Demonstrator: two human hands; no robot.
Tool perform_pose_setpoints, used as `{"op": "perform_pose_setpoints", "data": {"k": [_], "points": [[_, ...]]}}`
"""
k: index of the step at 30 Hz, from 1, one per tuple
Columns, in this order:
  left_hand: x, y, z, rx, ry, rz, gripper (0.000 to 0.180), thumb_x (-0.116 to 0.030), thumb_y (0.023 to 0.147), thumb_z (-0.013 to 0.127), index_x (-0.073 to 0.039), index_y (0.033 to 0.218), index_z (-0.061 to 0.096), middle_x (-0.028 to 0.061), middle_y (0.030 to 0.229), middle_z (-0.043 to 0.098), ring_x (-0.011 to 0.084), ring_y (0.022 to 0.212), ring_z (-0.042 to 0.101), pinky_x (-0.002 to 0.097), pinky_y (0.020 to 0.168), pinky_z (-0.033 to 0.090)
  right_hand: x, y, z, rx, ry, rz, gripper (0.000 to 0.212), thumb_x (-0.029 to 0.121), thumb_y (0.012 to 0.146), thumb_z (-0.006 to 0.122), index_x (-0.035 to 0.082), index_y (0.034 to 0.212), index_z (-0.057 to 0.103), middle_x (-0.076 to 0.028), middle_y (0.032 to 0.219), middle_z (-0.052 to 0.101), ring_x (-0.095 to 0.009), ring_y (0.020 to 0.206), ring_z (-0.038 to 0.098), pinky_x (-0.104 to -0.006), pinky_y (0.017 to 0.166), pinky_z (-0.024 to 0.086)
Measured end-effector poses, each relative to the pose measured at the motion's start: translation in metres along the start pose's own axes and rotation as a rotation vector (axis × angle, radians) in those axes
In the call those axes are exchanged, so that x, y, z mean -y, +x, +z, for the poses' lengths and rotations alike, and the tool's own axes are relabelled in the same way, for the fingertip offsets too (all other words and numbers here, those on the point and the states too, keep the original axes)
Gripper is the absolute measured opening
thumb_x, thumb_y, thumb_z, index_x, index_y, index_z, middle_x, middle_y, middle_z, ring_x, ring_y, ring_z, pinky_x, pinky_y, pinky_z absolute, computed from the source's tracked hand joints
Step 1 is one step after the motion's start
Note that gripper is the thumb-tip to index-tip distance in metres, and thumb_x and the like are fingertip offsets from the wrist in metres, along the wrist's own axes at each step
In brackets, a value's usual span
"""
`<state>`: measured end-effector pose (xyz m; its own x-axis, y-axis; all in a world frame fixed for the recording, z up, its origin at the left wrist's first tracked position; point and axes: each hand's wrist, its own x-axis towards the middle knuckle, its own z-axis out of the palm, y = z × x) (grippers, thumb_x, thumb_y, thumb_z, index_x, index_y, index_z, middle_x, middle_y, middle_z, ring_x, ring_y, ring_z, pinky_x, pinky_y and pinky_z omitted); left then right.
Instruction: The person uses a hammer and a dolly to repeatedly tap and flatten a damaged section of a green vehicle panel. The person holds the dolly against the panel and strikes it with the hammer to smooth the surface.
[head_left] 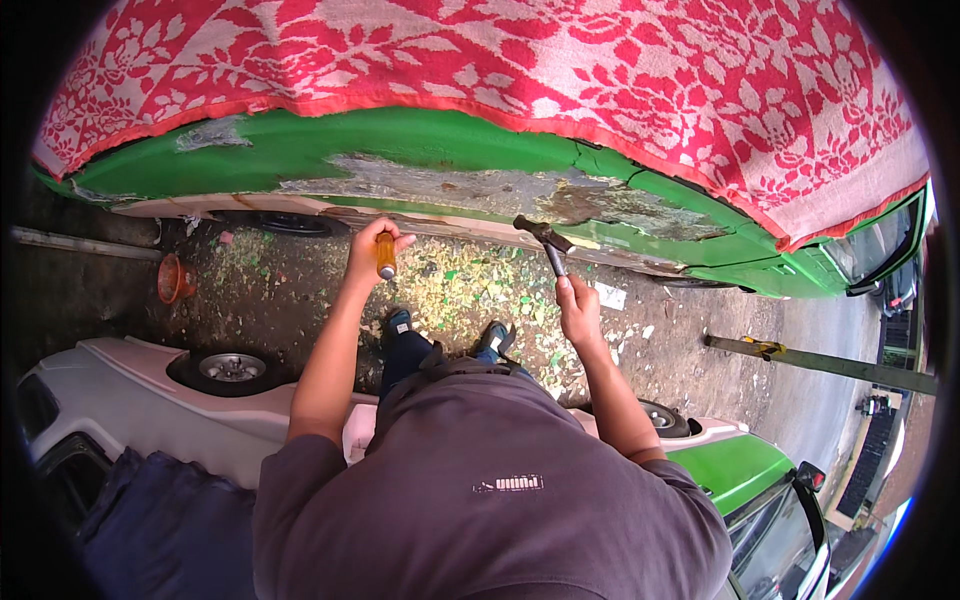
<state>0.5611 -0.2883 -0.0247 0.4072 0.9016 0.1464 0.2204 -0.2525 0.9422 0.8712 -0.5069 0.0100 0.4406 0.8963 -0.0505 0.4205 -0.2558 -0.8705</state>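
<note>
My left hand is closed around a tool with a translucent amber handle. Its metal-capped end points back toward me; the working end is hidden. In my right hand is a hammer, gripped by its shaft, the dark head up close to the car's side. Before both hands stretches a green car body. Much of its paint is stripped to a rough grey and brown patch, with ragged edges and a crack near the right panel seam.
A red and pink floral cloth drapes over the green car. Paint chips litter the ground around my feet. Behind me stands another car, pale and green. An orange container lies at left; a pole juts in at right.
</note>
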Motion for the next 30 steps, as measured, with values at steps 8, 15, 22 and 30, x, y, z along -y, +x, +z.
{"op": "perform_pose_setpoints", "data": {"k": [8,15,22,30], "points": [[-0.049,0.016,0.100,0.359,-0.156,0.108,0.019,-0.012,0.084,0.079,-0.004,0.084,0.062,0.0013,0.081,0.066,0.0089,0.074,0.059,0.0268,0.068,0.049,-0.050,-0.016,-0.051,-0.210,0.090,0.125,0.049,0.038,0.103,0.049,0.000,0.072,0.053,-0.005,0.054,0.047,-0.015,0.051,0.042,-0.0362,0.050,0.035],[-0.059,0.047,0.197,0.621,-0.393,0.215,0.019,-0.007,0.086,0.074,-0.003,0.078,0.057,0.0071,0.094,0.068,0.0125,0.084,0.062,0.0285,0.075,0.051,-0.051,-0.049,-0.099,-0.440,0.185,0.186,0.053,0.042,0.104,0.048,0.003,0.069,0.052,0.002,0.057,0.045,-0.009,0.053,0.040,-0.0305,0.049,0.032],[-0.082,0.065,0.260,0.747,-0.278,0.261,0.020,-0.013,0.094,0.066,0.000,0.081,0.057,0.0059,0.086,0.064,0.0125,0.079,0.060,0.0292,0.072,0.049,-0.063,-0.048,-0.143,-0.453,0.206,0.205,0.050,0.038,0.104,0.050,0.004,0.068,0.050,0.003,0.057,0.044,-0.008,0.054,0.038,-0.0292,0.049,0.030],[-0.070,0.065,0.317,0.603,-0.182,0.172,0.027,-0.021,0.099,0.058,0.000,0.083,0.057,0.0059,0.082,0.060,0.0148,0.081,0.060,0.0320,0.076,0.048,-0.107,0.002,-0.216,-0.195,0.072,0.147,0.048,0.038,0.101,0.052,0.001,0.070,0.053,-0.002,0.056,0.047,-0.012,0.055,0.042,-0.0327,0.052,0.036]]}}
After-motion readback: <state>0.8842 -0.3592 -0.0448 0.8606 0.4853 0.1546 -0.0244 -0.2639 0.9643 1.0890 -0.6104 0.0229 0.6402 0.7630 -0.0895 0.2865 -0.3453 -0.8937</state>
